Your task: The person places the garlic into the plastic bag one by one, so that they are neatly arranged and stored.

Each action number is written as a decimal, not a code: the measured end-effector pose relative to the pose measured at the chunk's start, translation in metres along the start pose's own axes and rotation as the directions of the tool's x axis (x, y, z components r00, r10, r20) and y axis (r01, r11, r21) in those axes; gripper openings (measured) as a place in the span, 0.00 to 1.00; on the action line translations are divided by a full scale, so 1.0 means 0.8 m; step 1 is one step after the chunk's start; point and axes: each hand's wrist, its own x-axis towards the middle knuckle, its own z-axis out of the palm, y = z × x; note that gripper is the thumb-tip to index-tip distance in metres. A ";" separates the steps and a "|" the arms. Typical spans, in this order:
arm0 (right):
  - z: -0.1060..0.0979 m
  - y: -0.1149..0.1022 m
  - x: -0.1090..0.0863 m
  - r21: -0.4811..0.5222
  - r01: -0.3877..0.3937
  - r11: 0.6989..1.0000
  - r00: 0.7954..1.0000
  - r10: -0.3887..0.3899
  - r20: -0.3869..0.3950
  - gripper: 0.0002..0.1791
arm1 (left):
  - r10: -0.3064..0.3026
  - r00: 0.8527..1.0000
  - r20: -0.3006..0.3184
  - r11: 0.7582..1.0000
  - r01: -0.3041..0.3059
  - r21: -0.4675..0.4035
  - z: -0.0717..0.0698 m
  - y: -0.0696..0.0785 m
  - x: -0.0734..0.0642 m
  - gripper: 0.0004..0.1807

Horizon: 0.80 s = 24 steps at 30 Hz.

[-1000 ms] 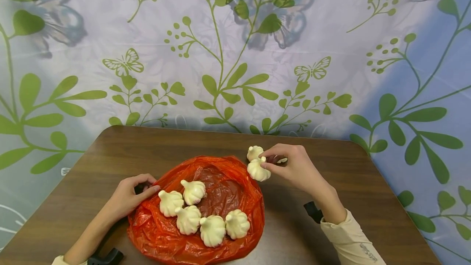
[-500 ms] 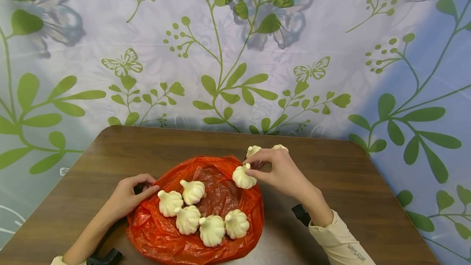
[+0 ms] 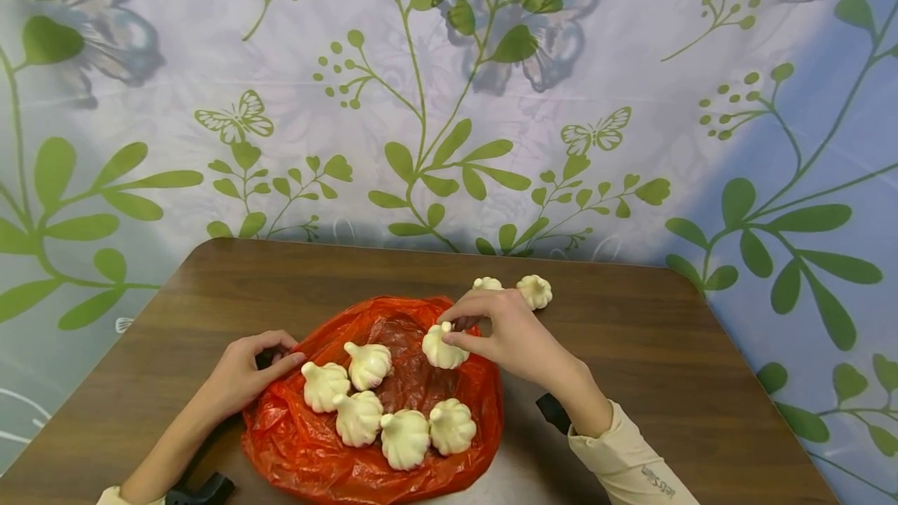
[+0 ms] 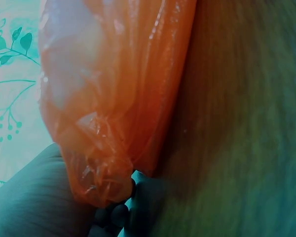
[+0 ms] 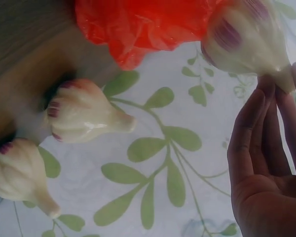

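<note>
My right hand [image 3: 508, 337] pinches a garlic bulb [image 3: 439, 348] by its stem, holding it over the right part of a red plastic bag [image 3: 295, 454]. The right wrist view shows fingertips at the stem of this bulb [image 5: 241, 37], which has purple streaks. Inside the open bag lie several cream garlic bulbs, among them a front one [image 3: 405, 441] and a back one [image 3: 369, 365]. At the bag's left edge, my left hand [image 3: 242, 376] grips the plastic between thumb and fingers; the left wrist view shows the gathered bag [image 4: 98, 163] against that hand.
Two more garlic bulbs stand on the brown wooden table [image 3: 631, 349] behind the right hand: one on the right [image 3: 535, 291], the other [image 3: 487, 284] partly hidden by the hand. A leaf-patterned cloth [image 3: 449, 100] hangs behind the table's far edge.
My right hand has carried the garlic bulb leftward from beside the bag to over its opening. The right-hand bulb behind has come into fuller view. My left hand stays at the bag's edge.
</note>
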 end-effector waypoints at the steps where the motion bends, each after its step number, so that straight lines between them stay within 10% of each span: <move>1: 0.000 -0.001 0.000 -0.001 0.003 1.000 1.000 -0.003 -0.008 0.09 | 0.001 1.000 0.000 1.000 -0.001 0.001 0.000 0.000 0.000 0.05; 24: 0.006 -0.034 0.015 0.031 0.092 0.995 0.992 -0.089 -0.084 0.10 | 0.013 1.000 -0.005 1.000 -0.013 0.005 0.000 0.001 -0.001 0.06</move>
